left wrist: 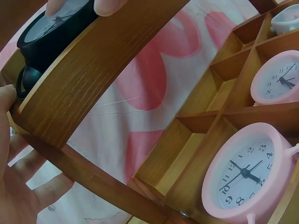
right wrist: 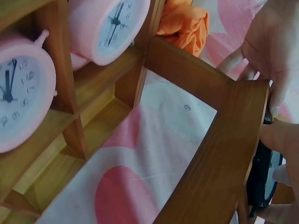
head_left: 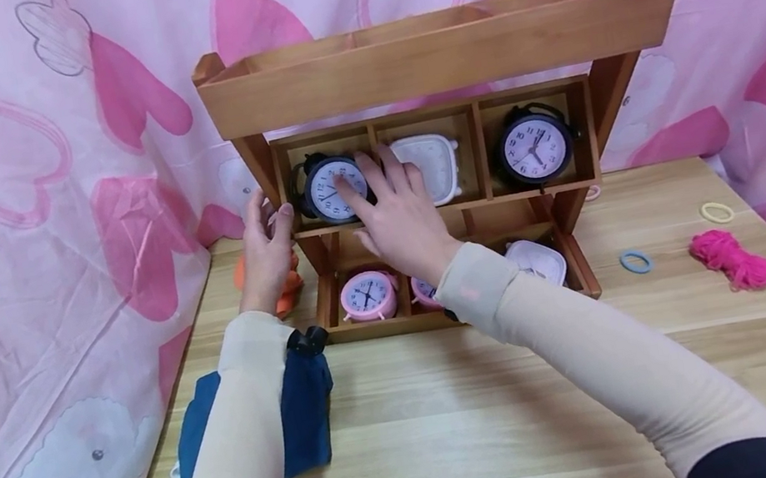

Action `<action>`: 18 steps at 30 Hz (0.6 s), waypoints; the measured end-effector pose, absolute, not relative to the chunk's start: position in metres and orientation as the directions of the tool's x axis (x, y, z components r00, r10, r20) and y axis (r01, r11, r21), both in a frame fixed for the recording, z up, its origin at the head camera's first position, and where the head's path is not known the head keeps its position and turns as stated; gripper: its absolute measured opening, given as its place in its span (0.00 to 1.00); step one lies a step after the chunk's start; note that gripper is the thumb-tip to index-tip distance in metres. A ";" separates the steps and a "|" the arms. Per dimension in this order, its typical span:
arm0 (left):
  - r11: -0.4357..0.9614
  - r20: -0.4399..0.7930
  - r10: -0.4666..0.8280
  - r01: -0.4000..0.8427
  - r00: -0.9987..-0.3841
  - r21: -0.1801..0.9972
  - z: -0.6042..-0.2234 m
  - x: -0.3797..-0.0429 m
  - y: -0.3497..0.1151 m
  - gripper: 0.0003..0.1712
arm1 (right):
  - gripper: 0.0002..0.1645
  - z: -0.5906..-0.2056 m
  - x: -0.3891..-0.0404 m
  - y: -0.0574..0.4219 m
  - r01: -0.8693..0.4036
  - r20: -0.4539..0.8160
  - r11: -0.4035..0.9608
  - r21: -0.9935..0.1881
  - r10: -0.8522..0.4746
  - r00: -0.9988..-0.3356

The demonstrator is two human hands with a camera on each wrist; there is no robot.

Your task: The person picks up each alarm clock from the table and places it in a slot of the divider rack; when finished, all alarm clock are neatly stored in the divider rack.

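In the head view a black alarm clock (head_left: 335, 189) lies turned sideways in the left compartment of the wooden rack's (head_left: 444, 55) middle tier. My right hand (head_left: 403, 214) reaches over it, fingers spread, one fingertip on the dial and others over the divider by a white clock (head_left: 430, 167). At the rack's left end is my left hand (head_left: 264, 255). In the left wrist view, its thumb is at the corner beside the clock's bell and its loosely extended fingers (left wrist: 53, 189) lie along the outer side. The right wrist view shows the black clock (right wrist: 264, 175) edge-on under right-hand fingers.
Another black clock (head_left: 535, 147) stands in the right compartment. Below are pink clocks (head_left: 368, 296) and a white clock (head_left: 537, 262). Dark blue cloth (head_left: 307, 421) and orange cloth (head_left: 291, 288) lie left; pink yarn (head_left: 734, 260), a blue ring (head_left: 635, 261) and a yellow ring (head_left: 717, 213) lie right.
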State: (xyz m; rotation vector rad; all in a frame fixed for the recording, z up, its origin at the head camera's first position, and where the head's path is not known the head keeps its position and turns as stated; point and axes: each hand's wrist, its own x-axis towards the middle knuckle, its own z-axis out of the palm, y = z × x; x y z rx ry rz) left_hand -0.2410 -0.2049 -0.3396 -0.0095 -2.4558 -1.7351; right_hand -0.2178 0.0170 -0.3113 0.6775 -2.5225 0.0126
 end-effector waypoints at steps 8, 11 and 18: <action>0.330 0.110 -0.073 0.080 -0.991 0.941 -0.340 -0.241 -0.206 0.36 | 0.41 -0.316 -0.209 0.020 -0.495 0.467 0.868 0.045 -0.456 -0.758; 0.326 0.092 -0.074 0.063 -0.993 0.943 -0.337 -0.241 -0.205 0.35 | 0.39 -0.315 -0.201 0.027 -0.539 0.487 0.842 -0.014 -0.466 -0.739; 0.327 0.021 -0.036 0.008 -0.999 0.945 -0.335 -0.233 -0.204 0.38 | 0.32 -0.312 -0.169 0.071 -0.658 0.642 0.708 -0.256 -0.385 -0.663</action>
